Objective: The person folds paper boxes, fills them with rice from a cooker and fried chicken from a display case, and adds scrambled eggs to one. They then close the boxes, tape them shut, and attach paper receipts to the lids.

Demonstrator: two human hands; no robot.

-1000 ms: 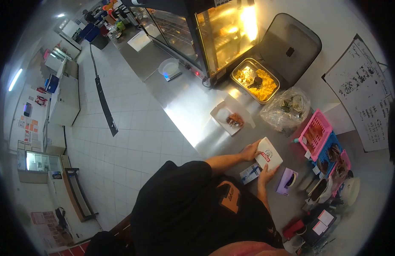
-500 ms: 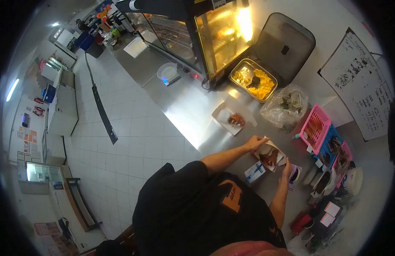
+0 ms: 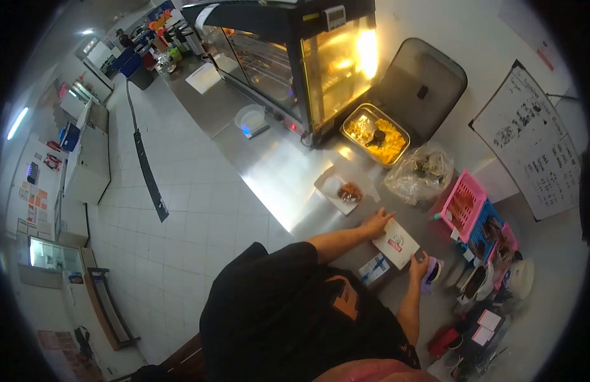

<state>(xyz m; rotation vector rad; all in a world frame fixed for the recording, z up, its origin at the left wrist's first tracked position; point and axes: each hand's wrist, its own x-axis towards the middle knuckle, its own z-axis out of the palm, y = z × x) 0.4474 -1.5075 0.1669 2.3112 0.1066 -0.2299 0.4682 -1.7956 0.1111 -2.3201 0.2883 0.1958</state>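
Observation:
A white paper food box (image 3: 395, 244) with a red printed logo lies with its lid down on the steel counter. My left hand (image 3: 377, 225) grips its far-left end, fingers at the edge. At the opposite end, my right hand (image 3: 419, 264) pinches the corner by the lid. What the box holds is hidden now. Just beyond my left hand sits a second paper box (image 3: 329, 183), open, with white rice and a brown piece of food (image 3: 350, 192) in it. A blue-and-white carton (image 3: 374, 268) lies beside the shut box, near my forearms.
A lit display warmer (image 3: 336, 70) stands at the back. Before it are a metal tray of yellow food (image 3: 387, 148) and a clear plastic bag (image 3: 421, 173). Pink (image 3: 464, 202) and blue baskets (image 3: 483, 230) of utensils line the right side. A whiteboard (image 3: 531, 140) leans against the wall.
The box between my hands was open, showing brown food inside; its lid is now folded down over it. My hands have stayed at its two ends. The view has shifted slightly.

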